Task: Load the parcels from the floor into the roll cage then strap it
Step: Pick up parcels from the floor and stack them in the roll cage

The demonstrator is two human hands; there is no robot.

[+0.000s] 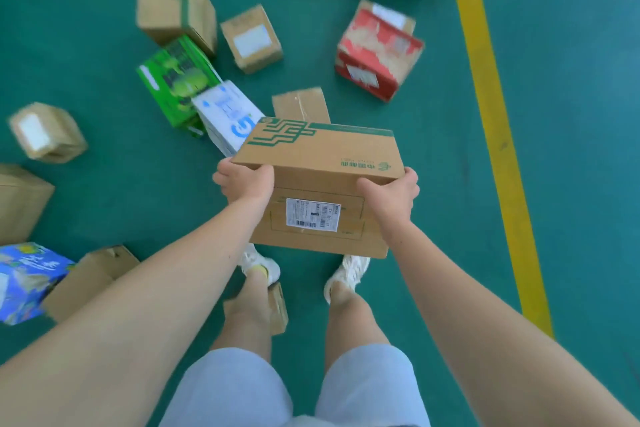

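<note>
Brown cardboard parcel [320, 184] with green postal markings is off the green floor [571, 114], above the white shoes [348, 276] — left hand [244, 182] and right hand [389, 196] clasp its near corners. Loading is mid-step; next comes carrying it to the roll cage — not in view.

I see only floor [571, 114] here: teal-green, smooth, evenly lit w/ soft, faint shadows. A yellow painted line [498, 135] runs down the right side, top to btm-right, w/ a small dark scuff approx. midway.
</note>
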